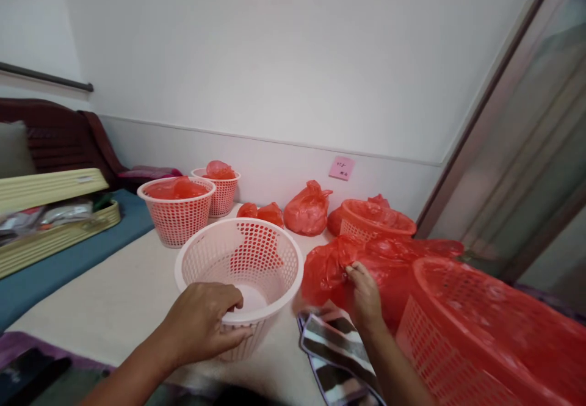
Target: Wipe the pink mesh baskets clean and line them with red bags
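Basket rim (265,314) between left fingers (232,297); bag (326,271) in right (359,271).

Likely a home: wooden settee (61,134), cushion (15,149).

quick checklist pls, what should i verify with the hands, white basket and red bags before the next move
1. Left hand gripping the white plastic basket at its near rim: ok.
2. White plastic basket upright, opening up: ok.
3. Right hand pinching the crumpled red plastic bag: ok.
4. Striped cloth fully in view: not ok, the right forearm covers part of it.
5. Contents of the bunched red bag by the wall known: cannot tell.
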Tool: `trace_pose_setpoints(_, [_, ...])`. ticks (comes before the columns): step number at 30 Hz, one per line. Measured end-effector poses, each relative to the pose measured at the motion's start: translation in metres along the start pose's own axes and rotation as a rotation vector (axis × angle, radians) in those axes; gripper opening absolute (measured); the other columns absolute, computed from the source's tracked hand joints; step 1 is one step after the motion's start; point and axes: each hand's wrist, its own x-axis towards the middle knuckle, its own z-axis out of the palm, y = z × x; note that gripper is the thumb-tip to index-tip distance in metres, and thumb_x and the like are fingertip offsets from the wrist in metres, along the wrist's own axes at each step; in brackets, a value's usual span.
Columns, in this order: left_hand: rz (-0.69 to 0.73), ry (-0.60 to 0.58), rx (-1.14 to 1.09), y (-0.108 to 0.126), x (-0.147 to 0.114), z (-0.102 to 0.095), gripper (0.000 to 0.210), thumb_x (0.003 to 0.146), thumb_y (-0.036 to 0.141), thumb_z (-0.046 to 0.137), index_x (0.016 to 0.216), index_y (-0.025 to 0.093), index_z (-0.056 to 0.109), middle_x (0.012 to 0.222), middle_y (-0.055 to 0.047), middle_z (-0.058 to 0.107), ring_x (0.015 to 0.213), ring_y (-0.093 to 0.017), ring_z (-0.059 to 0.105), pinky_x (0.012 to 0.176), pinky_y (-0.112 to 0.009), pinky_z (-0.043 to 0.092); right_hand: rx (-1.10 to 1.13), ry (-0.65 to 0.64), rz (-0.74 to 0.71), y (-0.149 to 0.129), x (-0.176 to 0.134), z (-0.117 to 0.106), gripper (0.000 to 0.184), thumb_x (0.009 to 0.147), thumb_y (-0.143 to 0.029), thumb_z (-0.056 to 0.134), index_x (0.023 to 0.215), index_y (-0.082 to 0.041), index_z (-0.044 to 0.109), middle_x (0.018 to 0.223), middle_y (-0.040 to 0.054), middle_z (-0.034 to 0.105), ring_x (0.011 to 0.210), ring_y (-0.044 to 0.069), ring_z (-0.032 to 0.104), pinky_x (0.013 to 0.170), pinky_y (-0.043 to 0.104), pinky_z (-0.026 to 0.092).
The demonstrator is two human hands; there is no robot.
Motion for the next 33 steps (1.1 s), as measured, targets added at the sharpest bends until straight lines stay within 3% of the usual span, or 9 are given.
trace_pose_setpoints(3, [0.006, 0.028, -0.015, 0.000, -0.001, 0.000, 0.033, 0.082, 0.054, 0.057, 0.088, 0.022, 0.062, 0.083, -0.002, 0.070, 0.078, -0.024, 0.065, 0.066, -0.033, 0.035, -0.048, -0.102, -0.152, -0.049, -0.015, 0.021, 0.018, 0.079, -0.032, 0.058, 0.067, -0.022, 0.049, 0.070, -0.0033, 0.044, 0.069, 0.014, 0.044, 0.067, 0.026, 0.038])
trace_pose_setpoints(6, [0.020, 0.072, -0.110, -0.002, -0.002, -0.001, 0.040, 0.080, 0.060, 0.057, 0.088, 0.021, 0.064, 0.081, -0.004, 0.070, 0.075, -0.025, 0.064, 0.064, -0.032, 0.034, -0.237, -0.406, -0.344, -0.084, -0.041, 0.052, 0.012, 0.079, -0.020, 0.056, 0.068, -0.020, 0.054, 0.076, -0.0003, 0.050, 0.077, 0.016, 0.048, 0.072, 0.029, 0.037])
trace_pose_setpoints(9, [0.024, 0.149, -0.297, -0.003, -0.002, -0.002, 0.044, 0.078, 0.063, 0.057, 0.091, 0.021, 0.062, 0.077, -0.003, 0.068, 0.070, -0.023, 0.062, 0.062, -0.031, 0.032, -0.468, -0.695, -0.524, -0.097, -0.067, 0.079, 0.014, 0.081, -0.008, 0.045, 0.075, -0.021, 0.049, 0.083, 0.0017, 0.052, 0.082, 0.018, 0.048, 0.073, 0.031, 0.036])
trace_pose_setpoints(11, [-0.001, 0.204, -0.382, -0.003, -0.002, -0.003, 0.043, 0.081, 0.062, 0.053, 0.089, 0.021, 0.058, 0.074, -0.001, 0.066, 0.066, -0.021, 0.061, 0.060, -0.030, 0.033, -0.534, -0.767, -0.560, -0.097, -0.079, 0.090, 0.017, 0.078, -0.005, 0.043, 0.076, -0.021, 0.045, 0.084, 0.0019, 0.051, 0.082, 0.017, 0.047, 0.072, 0.031, 0.035])
trace_pose_setpoints(17, [-0.141, 0.375, -0.599, -0.005, 0.002, -0.001, 0.046, 0.091, 0.056, 0.040, 0.119, 0.021, 0.042, 0.097, -0.004, 0.069, 0.080, -0.021, 0.066, 0.070, -0.032, 0.045, -0.579, -0.818, -0.610, -0.090, -0.089, 0.097, 0.017, 0.079, -0.006, 0.041, 0.076, -0.022, 0.038, 0.083, 0.0016, 0.050, 0.079, 0.018, 0.046, 0.071, 0.032, 0.035])
trace_pose_setpoints(20, [-0.207, 0.426, -0.654, -0.005, 0.006, 0.000, 0.056, 0.089, 0.053, 0.047, 0.134, 0.023, 0.032, 0.110, -0.007, 0.068, 0.080, -0.020, 0.067, 0.073, -0.033, 0.046, -0.564, -0.822, -0.598, -0.091, -0.091, 0.096, 0.017, 0.080, -0.006, 0.041, 0.076, -0.022, 0.038, 0.084, 0.0014, 0.050, 0.081, 0.018, 0.047, 0.072, 0.031, 0.034])
trace_pose_setpoints(24, [-0.196, 0.430, -0.644, -0.002, 0.010, 0.001, 0.022, 0.085, 0.039, 0.058, 0.101, 0.023, 0.060, 0.077, 0.001, 0.067, 0.067, -0.018, 0.061, 0.065, -0.030, 0.041, -0.517, -0.816, -0.546, -0.089, -0.093, 0.096, 0.015, 0.081, -0.008, 0.042, 0.076, -0.022, 0.040, 0.086, 0.0014, 0.051, 0.083, 0.018, 0.049, 0.075, 0.031, 0.036])
trace_pose_setpoints(26, [-0.163, 0.457, -0.660, -0.002, 0.009, 0.002, 0.015, 0.088, 0.033, 0.053, 0.082, 0.021, 0.060, 0.069, 0.002, 0.062, 0.065, -0.016, 0.058, 0.064, -0.028, 0.041, -0.438, -0.802, -0.487, -0.088, -0.091, 0.095, 0.012, 0.084, -0.012, 0.045, 0.077, -0.022, 0.044, 0.088, 0.0021, 0.054, 0.085, 0.018, 0.051, 0.077, 0.031, 0.037])
trace_pose_setpoints(33, [-0.055, 0.592, -0.698, -0.010, -0.001, 0.008, 0.023, 0.094, 0.037, 0.049, 0.089, 0.019, 0.061, 0.081, -0.002, 0.064, 0.075, -0.015, 0.060, 0.070, -0.026, 0.047, -0.169, -0.704, -0.254, -0.088, -0.087, 0.090, 0.015, 0.091, -0.034, 0.053, 0.088, -0.022, 0.061, 0.093, 0.0036, 0.062, 0.091, 0.019, 0.058, 0.083, 0.031, 0.042])
